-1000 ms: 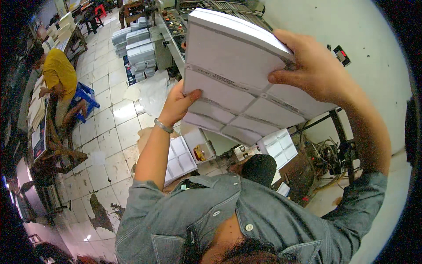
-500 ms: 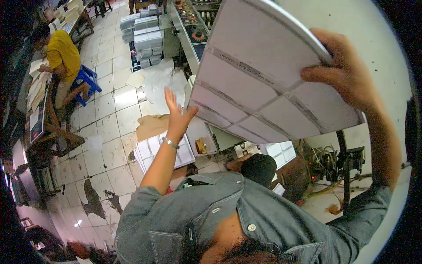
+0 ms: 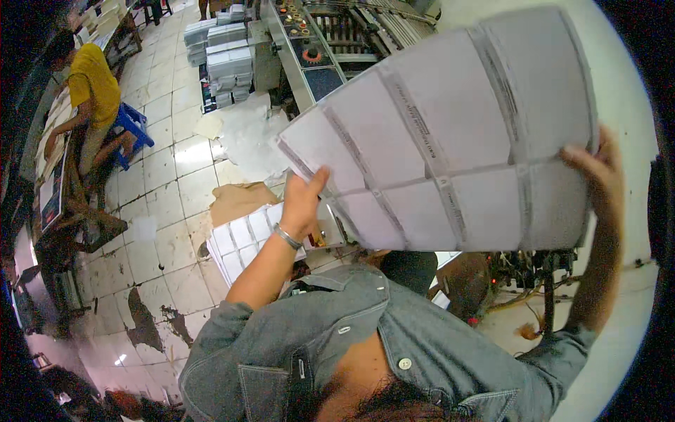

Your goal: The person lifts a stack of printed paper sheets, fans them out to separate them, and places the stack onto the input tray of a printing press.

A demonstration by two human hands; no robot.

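a wide stack of printed sheets (image 3: 436,133), pale with grey bands, spans the space between the two hands, held up in front of the grey shirt (image 3: 281,344). the left fingers (image 3: 320,180) are clamped on its lower left edge, thumb flat on the printed face and the rest behind. the right fingers (image 3: 583,160) grip the far right edge, thumb over the front; they are blurred, so how firmly they press is hard to say.

from the left fingers the upper edge slants up and away to the right, cutting across the view of the slatted machine bed (image 3: 351,39); whether paper and machine touch cannot be told. the machine's control panel (image 3: 309,53) lies ahead of the left fingers. just beyond the right fingers the pale wall (image 3: 628,98) leaves little room on that side, and below them hang tangled cables (image 3: 520,299).

left of the left fingers the tiled floor (image 3: 151,193) gives the widest room. nearer, below them, lies a low pile of white sheets (image 3: 239,243) beside brown paper (image 3: 235,200). well off to their left, a co-worker in yellow (image 3: 98,81) sits on a blue stool (image 3: 135,126) at a desk (image 3: 53,193).
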